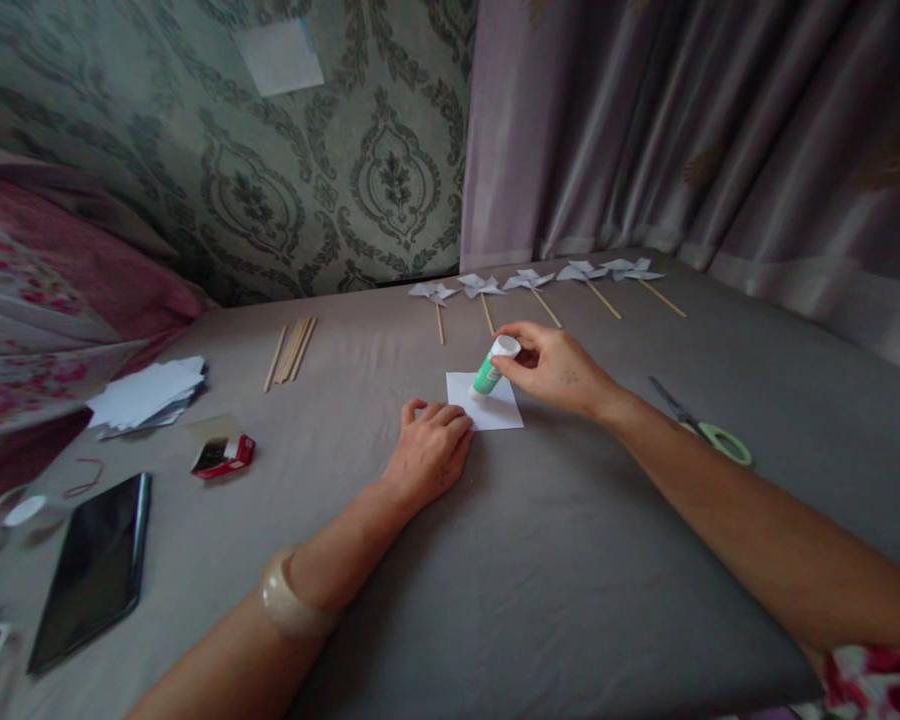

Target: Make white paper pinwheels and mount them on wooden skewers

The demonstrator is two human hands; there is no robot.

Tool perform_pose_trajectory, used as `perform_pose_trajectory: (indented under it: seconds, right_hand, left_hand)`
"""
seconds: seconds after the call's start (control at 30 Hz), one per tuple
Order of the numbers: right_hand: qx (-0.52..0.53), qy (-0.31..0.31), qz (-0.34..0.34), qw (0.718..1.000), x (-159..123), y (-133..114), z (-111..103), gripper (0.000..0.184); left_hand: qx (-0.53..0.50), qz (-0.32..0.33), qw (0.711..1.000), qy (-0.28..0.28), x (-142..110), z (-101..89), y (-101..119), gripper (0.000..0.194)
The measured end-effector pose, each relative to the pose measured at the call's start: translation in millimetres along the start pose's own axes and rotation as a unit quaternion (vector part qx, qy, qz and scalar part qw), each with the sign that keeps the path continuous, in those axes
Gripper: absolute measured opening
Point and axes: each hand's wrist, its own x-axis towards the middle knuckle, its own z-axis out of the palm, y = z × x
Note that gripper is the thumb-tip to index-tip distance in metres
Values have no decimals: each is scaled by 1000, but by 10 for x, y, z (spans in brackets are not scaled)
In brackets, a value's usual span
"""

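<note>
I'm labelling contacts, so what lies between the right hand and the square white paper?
In the head view, a green-and-white glue stick: the right hand holds it tilted, its lower end seemingly touching the white paper.

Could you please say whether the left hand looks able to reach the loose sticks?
Probably yes: nothing appears to stand between the left hand, at the paper square, and the loose sticks.

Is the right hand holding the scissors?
No, the right hand holds a green-and-white glue stick, while the scissors lie apart on the gray cloth.
</note>
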Motion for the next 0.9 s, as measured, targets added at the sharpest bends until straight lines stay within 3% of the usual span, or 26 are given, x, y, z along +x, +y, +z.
perform_pose_trajectory:
  seconds: [0.2,0.5,0.7,0.9]
  right_hand:
    - [-89,-35,-5,995,-10,-117,16,23]
    - [-162,0,39,986,5,-209,60,28]
    - [-157,-98,-25,982,78,-242,-20,25]
    - [-172,-204,-87,960,206,-253,-95,37]
  left_hand:
    - [5,5,1000,2,-8,6,-5,25]
    - [1,6,1000,2,-7,2,-4,25]
    - [5,7,1000,1,-2,3,-6,25]
    - [4,1,1000,-5,-5,-17,6,25]
